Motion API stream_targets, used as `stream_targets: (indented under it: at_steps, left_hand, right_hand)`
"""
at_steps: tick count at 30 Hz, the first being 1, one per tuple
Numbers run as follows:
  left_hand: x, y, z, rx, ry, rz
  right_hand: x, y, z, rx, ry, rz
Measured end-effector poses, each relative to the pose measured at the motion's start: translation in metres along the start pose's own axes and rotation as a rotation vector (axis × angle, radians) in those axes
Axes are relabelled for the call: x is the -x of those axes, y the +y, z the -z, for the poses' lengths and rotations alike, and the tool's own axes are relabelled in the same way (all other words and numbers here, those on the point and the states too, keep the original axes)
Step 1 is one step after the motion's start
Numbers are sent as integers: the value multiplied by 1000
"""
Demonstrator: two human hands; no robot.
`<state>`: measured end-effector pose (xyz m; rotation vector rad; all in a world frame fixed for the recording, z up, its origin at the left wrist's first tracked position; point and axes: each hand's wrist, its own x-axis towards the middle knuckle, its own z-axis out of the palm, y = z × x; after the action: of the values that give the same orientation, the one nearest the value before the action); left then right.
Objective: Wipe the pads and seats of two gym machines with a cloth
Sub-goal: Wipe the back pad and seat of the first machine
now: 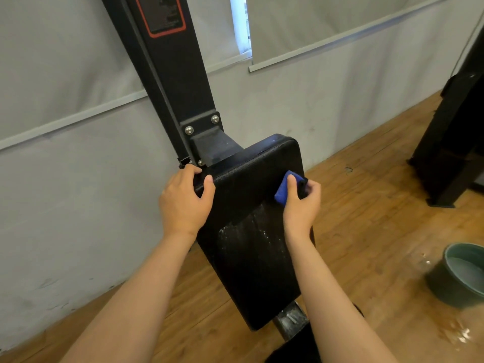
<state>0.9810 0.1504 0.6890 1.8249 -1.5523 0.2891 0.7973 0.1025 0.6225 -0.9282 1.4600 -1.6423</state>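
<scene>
Against the grey wall (65,179) stands one black upright post (167,74). A second dark machine frame (453,142) stands well apart at the right, on the wooden floor (366,205). One long black pad (251,271) is bolted to the post, with wet streaks across its middle. One green bucket (463,276) sits on the floor to the right, with shiny puddles beside it.

Two hands are in view. The left hand (183,203) grips the pad's upper left corner: its thumb lies on the face and its fingers (192,170) curl over the edge. The right hand (301,203) holds the one blue cloth (284,189) against the pad's upper right edge. The cloth is pinched under the thumb, and the other fingers wrap round the side — they are mostly hidden. A dark scrap beside the cloth may be part of it, though the view is too poor to tell.
</scene>
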Motion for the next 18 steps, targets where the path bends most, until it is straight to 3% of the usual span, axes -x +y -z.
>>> stream_targets:
  at_steps: [5,11,18]
  left_hand:
    - [-1,1,-1,44,-2,1]
    - [-1,-4,-2,64,-2,-10]
    - [-1,-6,-3,84,10,-26]
  right_hand:
    - [16,7,0,56,-37,64]
    - [28,46,11,166,88,-126]
    - [40,18,-9,50,93,-121]
